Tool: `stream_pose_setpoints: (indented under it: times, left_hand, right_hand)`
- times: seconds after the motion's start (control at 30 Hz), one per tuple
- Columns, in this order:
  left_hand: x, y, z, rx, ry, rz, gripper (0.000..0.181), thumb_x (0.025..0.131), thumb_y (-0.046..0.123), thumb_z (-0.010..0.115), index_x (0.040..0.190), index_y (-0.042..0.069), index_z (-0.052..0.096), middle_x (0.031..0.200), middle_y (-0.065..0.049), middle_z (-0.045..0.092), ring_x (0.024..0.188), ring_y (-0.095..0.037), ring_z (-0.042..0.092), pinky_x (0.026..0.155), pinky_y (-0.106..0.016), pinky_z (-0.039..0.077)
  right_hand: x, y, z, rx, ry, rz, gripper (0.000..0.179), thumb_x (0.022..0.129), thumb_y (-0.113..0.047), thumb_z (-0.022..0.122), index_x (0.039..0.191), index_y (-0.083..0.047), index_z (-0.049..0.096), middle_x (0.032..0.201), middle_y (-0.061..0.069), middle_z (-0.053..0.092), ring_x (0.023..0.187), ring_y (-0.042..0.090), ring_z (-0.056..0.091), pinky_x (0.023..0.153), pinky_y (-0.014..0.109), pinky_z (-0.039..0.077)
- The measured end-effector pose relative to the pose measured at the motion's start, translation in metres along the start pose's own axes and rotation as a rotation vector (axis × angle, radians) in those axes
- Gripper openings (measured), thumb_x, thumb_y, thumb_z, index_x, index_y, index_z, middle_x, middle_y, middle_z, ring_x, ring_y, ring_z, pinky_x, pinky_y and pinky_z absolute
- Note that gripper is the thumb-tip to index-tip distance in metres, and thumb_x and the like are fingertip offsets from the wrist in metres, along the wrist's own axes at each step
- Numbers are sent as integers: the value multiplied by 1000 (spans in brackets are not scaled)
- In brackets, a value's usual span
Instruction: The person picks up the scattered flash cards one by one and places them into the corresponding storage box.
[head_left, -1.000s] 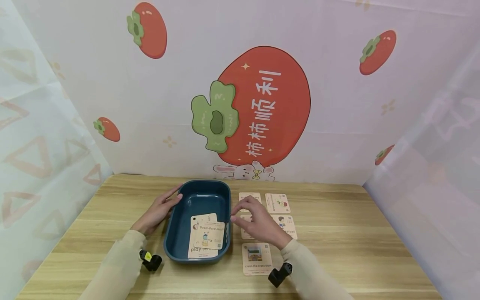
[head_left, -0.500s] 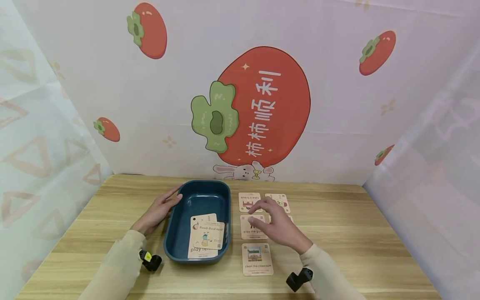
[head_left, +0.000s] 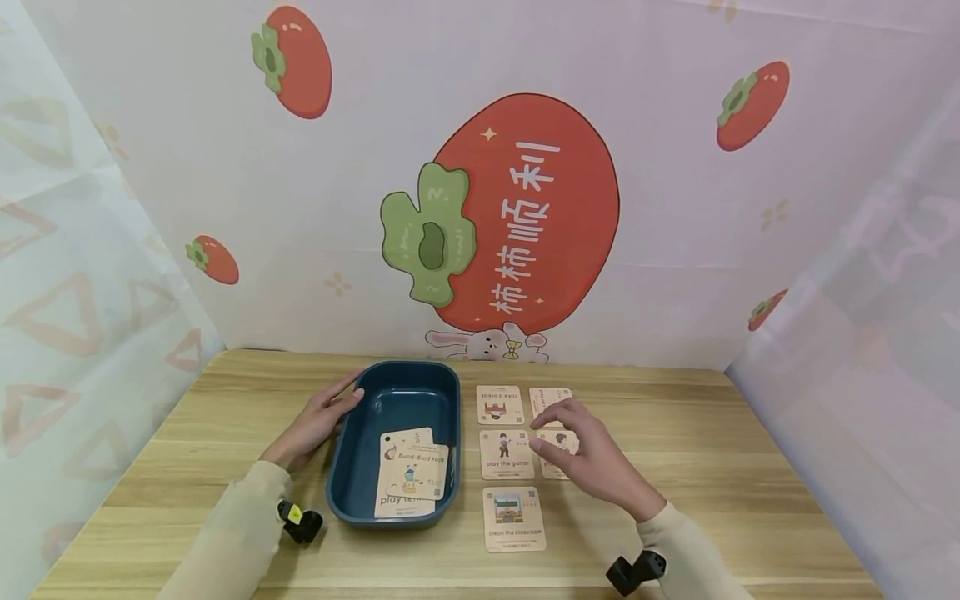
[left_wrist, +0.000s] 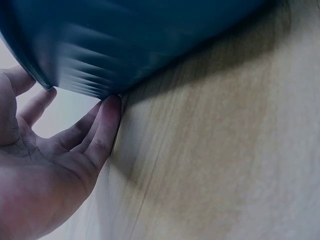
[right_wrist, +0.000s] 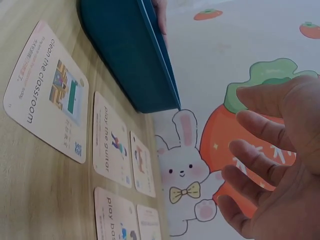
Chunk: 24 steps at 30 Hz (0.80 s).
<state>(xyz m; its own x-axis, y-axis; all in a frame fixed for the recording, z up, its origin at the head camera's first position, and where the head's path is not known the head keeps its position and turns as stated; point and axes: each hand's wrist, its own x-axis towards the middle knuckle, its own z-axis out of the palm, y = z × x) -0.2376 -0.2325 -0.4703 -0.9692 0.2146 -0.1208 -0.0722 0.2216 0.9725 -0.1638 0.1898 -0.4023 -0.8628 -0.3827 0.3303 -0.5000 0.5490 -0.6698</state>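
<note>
In the head view my left hand (head_left: 318, 425) rests at the far left corner of a dark blue plastic bin (head_left: 335, 467), its thumb at the rim. The left wrist view shows fingertips (left_wrist: 111, 107) touching the bin's outer wall. Inside the bin lie several overlapping picture cards (head_left: 417, 471), the top one reading "play ping-pong". My right hand (head_left: 592, 458) hovers over the cards on the right, holding nothing, fingers loosely bent. It partly covers a card (head_left: 558, 439) in the middle row and the card (head_left: 550, 397) behind it. Nearest the bin is the "play the guitar" card (head_left: 507, 454).
The "take a break" card (head_left: 499, 405) lies in the back row, and the "clean the classroom" card (head_left: 514, 520) lies in front. All rest on a wood-grain table (head_left: 697, 467). A printed cloth backdrop (head_left: 660, 317) rises behind the table's back edge.
My right hand has moved from the bin's right rim rightward over the cards, uncovering the "play the guitar" and "take a break" cards. The left hand and bin have stayed put.
</note>
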Motion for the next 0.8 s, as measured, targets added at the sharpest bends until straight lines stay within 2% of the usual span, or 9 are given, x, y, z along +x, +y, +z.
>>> stream_pose_setpoints:
  times: [0.17, 0.43, 0.6, 0.77, 0.8]
  left_hand:
    - [0, 0, 0, -8, -2, 3, 67, 107, 46, 49, 164, 22, 23, 151, -28, 43, 126, -37, 57, 97, -45, 53]
    - [0, -2, 0, -13, 2, 0, 66, 106, 46, 49, 163, 24, 24, 148, -28, 48, 124, -35, 60, 95, -42, 54]
    - [1, -2, -1, -11, 5, -3, 67, 106, 47, 50, 163, 24, 25, 147, -27, 49, 123, -34, 60, 96, -42, 54]
    - [1, -2, -1, -10, 7, -1, 67, 106, 48, 50, 163, 24, 25, 145, -26, 50, 121, -33, 61, 95, -41, 54]
    - [1, -2, -1, -10, 8, -1, 67, 106, 48, 50, 163, 24, 25, 145, -26, 51, 121, -33, 61, 94, -41, 54]
  right_hand:
    - [-5, 5, -1, -14, 11, 0, 18, 92, -18, 77, 106, -24, 68, 113, -7, 60, 109, 19, 59, 91, 44, 49]
    - [-13, 17, 9, 15, -22, 7, 17, 91, -16, 79, 105, -19, 70, 110, -8, 61, 110, 18, 58, 94, 55, 47]
    - [-21, 24, 18, 38, -58, 42, 19, 89, -12, 79, 104, -18, 70, 109, -7, 59, 110, 19, 57, 95, 56, 47]
    - [-28, 32, 28, 51, -100, 42, 19, 88, -13, 80, 104, -11, 70, 108, -5, 58, 109, 25, 57, 96, 58, 48]
    - [-30, 32, 29, 47, -109, 38, 19, 89, -14, 80, 103, -11, 69, 107, -4, 59, 114, 30, 57, 99, 61, 46]
